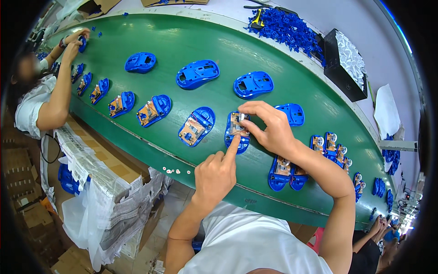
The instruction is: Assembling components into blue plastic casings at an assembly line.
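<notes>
Hands [215,176] [275,132]—2, 1 mouse base [244,141] w/ PCB [234,123]

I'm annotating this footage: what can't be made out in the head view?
Head view: blue plastic mouse base with brown circuit board, partly hidden by the left hand and right hand.
Head view: blue oval plastic shell, partly behind the right hand.
Head view: small white pieces, too small to identify.

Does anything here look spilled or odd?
Perhaps the small white bits: they lie scattered along the near edge of the green surface, left of the left hand, unlike the blue shells laid in rough rows.
</notes>
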`<state>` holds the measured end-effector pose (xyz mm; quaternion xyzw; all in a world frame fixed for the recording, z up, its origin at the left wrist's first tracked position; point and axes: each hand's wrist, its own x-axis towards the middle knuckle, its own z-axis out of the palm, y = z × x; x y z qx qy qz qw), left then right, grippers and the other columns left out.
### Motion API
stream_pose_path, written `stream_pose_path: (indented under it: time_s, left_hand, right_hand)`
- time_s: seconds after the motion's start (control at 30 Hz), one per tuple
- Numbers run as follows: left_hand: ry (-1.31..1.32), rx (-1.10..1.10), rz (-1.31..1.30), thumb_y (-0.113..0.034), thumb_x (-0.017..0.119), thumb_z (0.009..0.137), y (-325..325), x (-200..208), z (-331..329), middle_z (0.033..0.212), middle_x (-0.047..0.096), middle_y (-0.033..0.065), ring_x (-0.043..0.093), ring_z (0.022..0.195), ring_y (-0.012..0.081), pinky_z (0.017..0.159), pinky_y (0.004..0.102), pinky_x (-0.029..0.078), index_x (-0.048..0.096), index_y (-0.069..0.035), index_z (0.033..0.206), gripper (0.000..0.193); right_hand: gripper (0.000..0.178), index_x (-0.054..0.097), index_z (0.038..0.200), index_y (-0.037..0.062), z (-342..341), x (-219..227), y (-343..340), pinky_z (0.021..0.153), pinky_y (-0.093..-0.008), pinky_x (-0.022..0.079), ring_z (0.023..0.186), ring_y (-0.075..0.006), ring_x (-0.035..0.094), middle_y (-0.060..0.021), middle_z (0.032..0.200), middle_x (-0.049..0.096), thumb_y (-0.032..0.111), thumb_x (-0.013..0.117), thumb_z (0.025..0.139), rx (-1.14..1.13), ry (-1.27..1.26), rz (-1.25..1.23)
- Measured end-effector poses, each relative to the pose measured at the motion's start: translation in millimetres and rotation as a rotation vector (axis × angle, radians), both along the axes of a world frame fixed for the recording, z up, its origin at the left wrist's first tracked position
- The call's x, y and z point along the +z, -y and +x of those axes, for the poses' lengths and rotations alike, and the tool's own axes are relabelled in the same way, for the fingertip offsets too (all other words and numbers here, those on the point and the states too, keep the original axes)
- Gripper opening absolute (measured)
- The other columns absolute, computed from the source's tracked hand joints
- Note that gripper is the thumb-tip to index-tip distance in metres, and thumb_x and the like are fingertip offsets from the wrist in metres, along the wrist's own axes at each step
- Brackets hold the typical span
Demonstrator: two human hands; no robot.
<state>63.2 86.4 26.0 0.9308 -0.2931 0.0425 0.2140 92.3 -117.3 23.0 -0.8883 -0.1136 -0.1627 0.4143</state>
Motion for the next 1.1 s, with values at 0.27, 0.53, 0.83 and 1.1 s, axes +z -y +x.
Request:
stream_pose_path:
  time_s: [0.27,0.53,0.83,1.1]
  left_hand:
    - [-0.024,-0.031,-0.053,-0.002,0.063,0.088,-1.4,-2.7,1.4,0.064,0.056,0.0032,0.050,0.048,0.0190,0.046,0.0340,0.041,0.062,-0.013,0.139,0.053]
    - [-0.011,-0.103,-0.195,-0.008,0.063,0.089,-2.5,-15.4,6.9,0.065,0.053,0.0006,0.045,0.048,0.0135,0.044,0.0277,0.038,0.058,-0.009,0.141,0.052]
    - [-1.316,-0.132,-1.102,-0.019,0.042,0.106,-8.4,16.2,-2.7,0.066,0.055,-0.0011,0.042,0.051,0.0091,0.051,0.0243,0.036,0.046,0.000,0.146,0.044]
    - [-0.948,-0.139,-0.857,-0.024,0.053,0.101,-14.8,32.2,2.0,0.056,0.053,-0.0003,0.044,0.048,0.0110,0.048,0.0263,0.036,0.050,-0.003,0.143,0.047]
  right_hand:
    - [0.023,0.070,0.105,0.0004,-2.8,5.9,-1.8,0.083,-0.0337,0.055,0.093,-0.0261,0.065,-0.0113,0.112,0.070,0.001,0.075,0.082,0.002,0.040,-0.174]
    - [0.028,0.071,0.109,0.0017,8.5,19.6,2.2,0.080,-0.0334,0.053,0.089,-0.0250,0.061,-0.0101,0.111,0.067,0.002,0.075,0.081,0.004,0.107,-0.569]
    - [0.036,0.068,0.118,0.0027,-56.9,65.6,-32.0,0.075,-0.0329,0.052,0.085,-0.0229,0.061,-0.0118,0.112,0.065,0.009,0.076,0.083,0.222,-0.027,-0.046]
    - [0.037,0.069,0.118,0.0020,-70.0,69.3,-29.9,0.068,-0.0277,0.051,0.078,-0.0190,0.061,-0.0097,0.102,0.068,0.006,0.077,0.082,0.190,-0.020,-0.174]
